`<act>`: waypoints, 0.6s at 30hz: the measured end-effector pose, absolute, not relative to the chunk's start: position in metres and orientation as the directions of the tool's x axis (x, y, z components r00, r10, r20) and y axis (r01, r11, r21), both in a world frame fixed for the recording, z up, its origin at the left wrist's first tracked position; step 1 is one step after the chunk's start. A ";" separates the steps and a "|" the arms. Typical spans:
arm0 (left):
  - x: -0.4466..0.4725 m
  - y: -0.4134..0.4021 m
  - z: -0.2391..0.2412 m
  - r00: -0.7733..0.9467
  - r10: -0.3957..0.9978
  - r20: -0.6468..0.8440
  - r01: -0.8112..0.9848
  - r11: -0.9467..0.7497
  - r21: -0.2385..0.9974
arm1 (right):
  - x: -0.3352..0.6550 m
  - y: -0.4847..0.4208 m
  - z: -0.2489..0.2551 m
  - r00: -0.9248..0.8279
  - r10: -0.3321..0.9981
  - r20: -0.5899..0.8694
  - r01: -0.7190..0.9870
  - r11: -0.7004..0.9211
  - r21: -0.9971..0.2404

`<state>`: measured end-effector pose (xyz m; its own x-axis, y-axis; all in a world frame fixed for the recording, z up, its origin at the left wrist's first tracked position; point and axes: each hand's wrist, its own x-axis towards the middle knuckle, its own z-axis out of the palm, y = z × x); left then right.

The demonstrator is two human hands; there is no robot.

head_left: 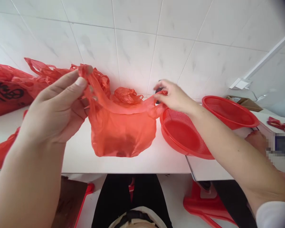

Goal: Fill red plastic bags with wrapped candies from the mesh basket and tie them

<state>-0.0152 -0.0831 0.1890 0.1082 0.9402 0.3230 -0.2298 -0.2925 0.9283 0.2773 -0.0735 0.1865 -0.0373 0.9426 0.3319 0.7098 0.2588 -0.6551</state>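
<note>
Handles of the red plastic bag (122,129) are being drawn apart. The left hand (59,107) is pinching one between thumb and fingers, and the right hand (174,96) is pinching the other. The bag is hanging between the hands, its bottom resting on the white table (156,158). A red basket (180,133) is sitting just under the right wrist. Stretching the mouth seems the step; continuing is calling for even tension on thin film.
</note>
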 end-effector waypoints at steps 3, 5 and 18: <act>-0.017 -0.084 0.191 0.158 0.944 0.290 -0.230 -0.250 0.941 | 0.278 -0.075 0.186 -0.010 0.938 0.346 0.667 0.264 -0.696; -0.024 -0.083 0.185 0.165 0.948 0.272 -0.243 -0.228 0.943 | 0.279 -0.078 0.183 0.016 0.933 0.360 0.651 0.264 -0.712; -0.050 -0.144 0.090 0.107 0.987 -0.119 -0.016 0.122 0.992 | 0.271 -0.152 0.149 -0.194 0.977 0.092 0.718 0.205 -0.665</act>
